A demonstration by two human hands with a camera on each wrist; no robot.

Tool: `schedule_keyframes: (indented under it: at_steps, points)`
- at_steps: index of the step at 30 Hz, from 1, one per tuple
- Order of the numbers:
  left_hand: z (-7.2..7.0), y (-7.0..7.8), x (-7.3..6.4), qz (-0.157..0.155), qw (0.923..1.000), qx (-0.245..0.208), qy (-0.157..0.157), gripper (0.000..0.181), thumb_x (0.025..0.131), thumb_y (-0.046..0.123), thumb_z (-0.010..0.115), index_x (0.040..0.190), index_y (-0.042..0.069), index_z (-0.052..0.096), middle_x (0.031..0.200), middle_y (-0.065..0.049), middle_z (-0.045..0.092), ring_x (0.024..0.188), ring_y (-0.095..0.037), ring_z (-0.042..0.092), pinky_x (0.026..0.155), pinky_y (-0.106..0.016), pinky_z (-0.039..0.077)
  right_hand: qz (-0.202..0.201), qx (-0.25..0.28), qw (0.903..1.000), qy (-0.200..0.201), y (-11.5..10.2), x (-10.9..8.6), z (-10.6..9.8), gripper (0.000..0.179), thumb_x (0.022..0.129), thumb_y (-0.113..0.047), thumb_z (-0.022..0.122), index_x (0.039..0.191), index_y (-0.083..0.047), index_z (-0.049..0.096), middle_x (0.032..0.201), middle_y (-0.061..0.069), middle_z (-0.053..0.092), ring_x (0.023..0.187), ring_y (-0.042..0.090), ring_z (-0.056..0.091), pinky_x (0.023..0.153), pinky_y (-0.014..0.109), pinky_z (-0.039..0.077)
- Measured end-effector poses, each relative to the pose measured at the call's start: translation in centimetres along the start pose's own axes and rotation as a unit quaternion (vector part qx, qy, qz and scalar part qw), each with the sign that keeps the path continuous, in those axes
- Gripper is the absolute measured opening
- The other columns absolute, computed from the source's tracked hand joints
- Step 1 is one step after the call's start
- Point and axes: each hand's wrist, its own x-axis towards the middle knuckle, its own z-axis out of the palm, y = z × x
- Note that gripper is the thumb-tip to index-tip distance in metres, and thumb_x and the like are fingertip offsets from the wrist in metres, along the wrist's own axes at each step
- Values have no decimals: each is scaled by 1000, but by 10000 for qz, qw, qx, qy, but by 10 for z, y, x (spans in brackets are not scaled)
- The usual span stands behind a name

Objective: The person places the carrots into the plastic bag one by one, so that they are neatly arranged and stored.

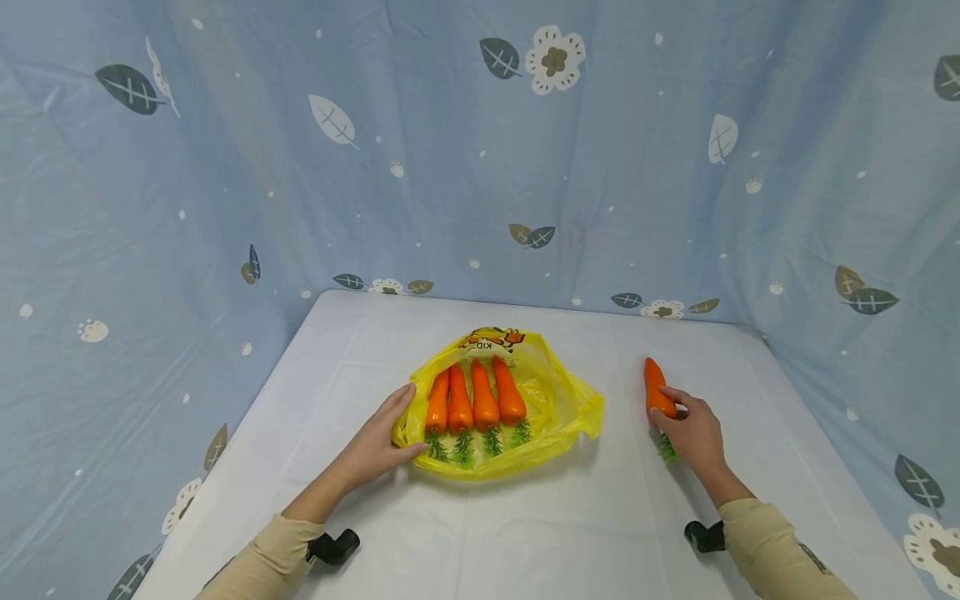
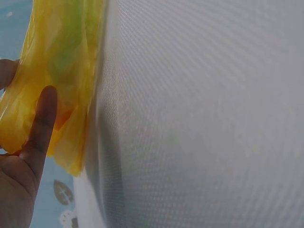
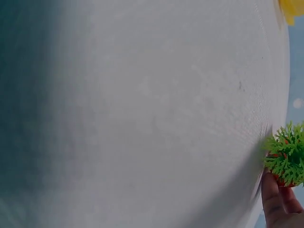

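Observation:
A yellow plastic bag (image 1: 555,442) lies with its mouth open on the white table, several orange toy carrots (image 1: 483,400) side by side in it, green tops toward me. At the bag's left end, my left hand (image 1: 382,437) holds it between thumb and fingers; the left wrist view shows the thumb (image 2: 45,114) along the yellow plastic. Off to the right, my right hand (image 1: 693,429) pinches another carrot (image 1: 654,379) near its thick end. Its green leafy top (image 3: 289,156) shows beside the fingers in the right wrist view; part of the carrot is hidden by the hand.
A white cloth (image 1: 525,533) covers the table. Blue curtains (image 1: 450,167) with leaf and flower prints stand behind it and at both sides. Black wrist-worn devices (image 1: 335,547) sit under both forearms, close to the tabletop.

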Motion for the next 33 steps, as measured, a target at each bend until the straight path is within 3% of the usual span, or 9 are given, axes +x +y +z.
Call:
schedule_keyframes:
  at_steps: [7,15,18,23,25,29,33]
  points:
    - [0,-1,1,1,10000,-1,5,97,90,33,79,162,2,21,166,-21,21,149,-45,26,115,-63,29,-117,90,9999,34,0,1,-1,54,98,-22,67,146,-1,53,135,29,49,114,43,57,83,39,57]
    - [0,-1,1,-19,10000,-7,29,97,90,33,79,161,2,22,166,-21,21,149,-44,26,116,-63,29,-238,111,9996,74,-4,0,-3,54,98,-22,67,146,-1,54,133,28,50,113,43,58,74,20,53]
    - [0,-1,1,-9,10000,-18,37,98,89,33,80,161,1,22,166,-22,21,149,-44,26,116,-63,28,-186,135,9997,74,-7,-2,-3,54,98,-23,68,146,-1,54,134,28,49,113,43,58,77,26,56]
    - [1,-1,1,-7,10000,-55,45,98,89,32,80,161,1,22,166,-22,21,149,-44,25,116,-63,28,-196,179,9996,98,-11,-4,-4,53,99,-22,68,145,-2,54,136,27,49,115,43,57,88,48,58]
    - [0,-1,1,-1,10000,-47,48,97,89,32,80,161,1,22,166,-22,21,149,-44,25,116,-63,28,-259,188,9994,119,-13,-4,-5,52,99,-22,68,145,-2,54,136,28,50,114,43,58,89,50,57]
    - [0,0,0,6,10000,-42,61,97,89,31,80,161,1,22,165,-22,22,149,-45,26,116,-63,29,-342,227,9990,202,-15,-5,-5,50,99,-23,68,143,-2,57,135,27,51,112,42,59,82,30,58]
    - [0,0,0,-1,10000,-54,64,97,89,29,80,161,0,23,165,-23,22,149,-45,26,116,-63,28,-427,345,9979,334,-16,-7,-5,44,98,-20,69,137,-2,62,132,24,55,111,40,60,72,8,45]
